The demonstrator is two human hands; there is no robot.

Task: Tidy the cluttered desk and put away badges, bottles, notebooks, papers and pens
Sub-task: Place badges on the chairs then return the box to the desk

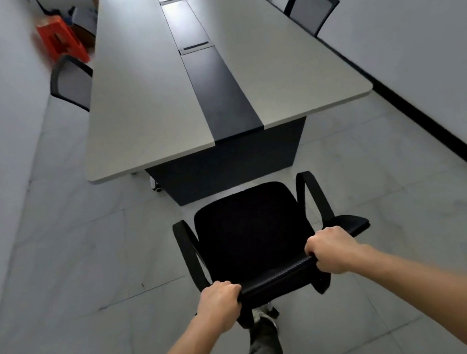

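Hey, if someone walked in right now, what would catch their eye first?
Both hands, left hand and right hand, grip the backrest of a black office chair in front of the person. Beyond it stretches a long pale table with a dark centre strip. An orange stool stands far left.

Head-height view, forward and down, over nearby chair (252,234) toward table (140,100)

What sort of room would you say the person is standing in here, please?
Most likely an office meeting room. A long conference table with a dark centre strip and cable hatches fills it, mesh-backed chairs stand along its sides, and both hands, left hand and right hand, grip the back of a black armchair at its near end.
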